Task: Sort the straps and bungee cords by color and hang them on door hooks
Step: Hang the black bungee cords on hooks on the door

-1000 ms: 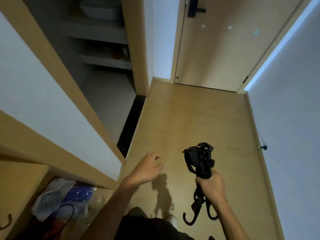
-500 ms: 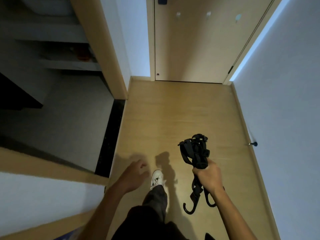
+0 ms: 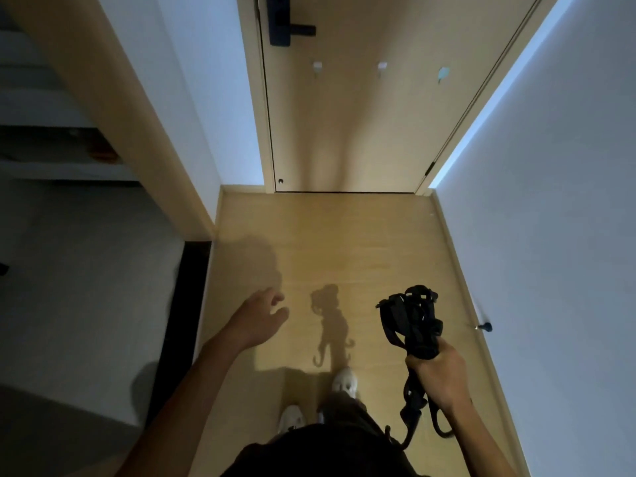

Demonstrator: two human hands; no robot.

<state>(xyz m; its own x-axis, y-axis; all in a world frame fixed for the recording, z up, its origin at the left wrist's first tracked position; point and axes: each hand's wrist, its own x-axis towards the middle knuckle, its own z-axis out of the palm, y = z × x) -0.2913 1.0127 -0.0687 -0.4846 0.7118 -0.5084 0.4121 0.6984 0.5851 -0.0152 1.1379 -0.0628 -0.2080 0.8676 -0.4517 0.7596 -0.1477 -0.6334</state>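
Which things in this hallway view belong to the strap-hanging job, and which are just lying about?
Job: black strap-and-bungee bundle, gripped by the right hand; white door hook; second white door hook; teal door hook; door.
Lying about: door handle; wall doorstop; shelves on the left.

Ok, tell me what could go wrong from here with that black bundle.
1. The right hand grips the bundle mid-length; its hook ends dangle beside the leg and could snag on it.
2. The door hooks look small; a tangled wad may slip off unless separated first.
3. The light is dim, so colours could be misjudged.
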